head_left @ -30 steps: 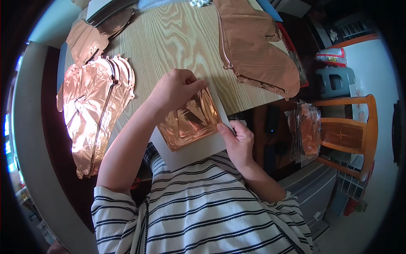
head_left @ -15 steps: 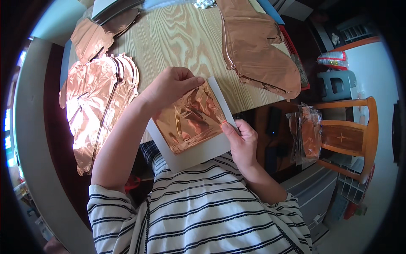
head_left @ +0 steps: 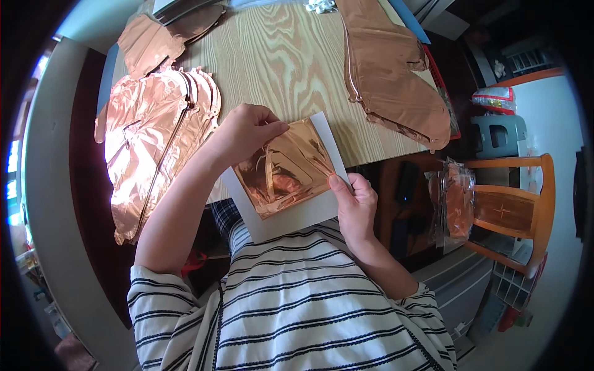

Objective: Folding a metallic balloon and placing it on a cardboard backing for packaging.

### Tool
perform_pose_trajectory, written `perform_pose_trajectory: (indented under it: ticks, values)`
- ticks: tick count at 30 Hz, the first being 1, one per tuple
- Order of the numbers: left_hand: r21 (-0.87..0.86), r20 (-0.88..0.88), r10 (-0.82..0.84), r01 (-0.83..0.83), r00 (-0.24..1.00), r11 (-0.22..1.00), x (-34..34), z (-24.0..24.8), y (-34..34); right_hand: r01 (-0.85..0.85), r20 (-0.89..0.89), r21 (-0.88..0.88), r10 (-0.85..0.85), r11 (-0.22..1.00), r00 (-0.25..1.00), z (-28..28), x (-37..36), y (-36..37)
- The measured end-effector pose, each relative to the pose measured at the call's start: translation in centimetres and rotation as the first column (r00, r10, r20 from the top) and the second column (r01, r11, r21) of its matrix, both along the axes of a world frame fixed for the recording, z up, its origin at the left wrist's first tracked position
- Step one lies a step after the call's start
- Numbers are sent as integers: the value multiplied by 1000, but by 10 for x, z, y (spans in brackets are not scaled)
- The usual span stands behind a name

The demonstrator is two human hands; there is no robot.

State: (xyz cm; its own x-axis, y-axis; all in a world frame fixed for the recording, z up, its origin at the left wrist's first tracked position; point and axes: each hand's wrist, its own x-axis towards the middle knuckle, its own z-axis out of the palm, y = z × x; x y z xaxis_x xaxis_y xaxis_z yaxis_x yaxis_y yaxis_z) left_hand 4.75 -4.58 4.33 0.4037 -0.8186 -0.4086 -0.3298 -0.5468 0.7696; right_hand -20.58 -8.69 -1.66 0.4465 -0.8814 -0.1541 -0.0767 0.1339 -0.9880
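Observation:
A flat, folded copper-coloured foil balloon (head_left: 300,162) lies on a white card (head_left: 275,229), held tilted in front of my striped shirt. My right hand (head_left: 357,207) grips the card's right edge, its thumb on top of the foil. At the upper left edge my left hand (head_left: 250,127) is closed, thumb and fingers pinching the foil's border; the fingertips are partly hidden. The foil is shiny and creased, with pulled folds running toward my right thumb.
Flat copper foil balloons (head_left: 139,145) are stacked on the left of the wooden table (head_left: 272,68); more foil balloons (head_left: 393,71) lie at its right. A wooden chair (head_left: 504,210) on the right bears clear-bagged copper packs (head_left: 458,201). A grey stool (head_left: 498,136) stands beyond it.
My left hand has slid left along the foil's upper edge. Creases in the foil have shifted, with folds now drawn toward my right thumb. The view has turned slightly.

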Motion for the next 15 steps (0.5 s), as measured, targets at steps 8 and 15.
perform_pose_trajectory:
  ticks: [8,15]
  values:
    - [137,259,-35,-1,965,991,-2,11,-4,32,-13,14,-32,999,999,-3,3,2]
    - [77,247,-148,132,958,988,6,8,1,65,-36,20,-64,998,997,-4,7,4]
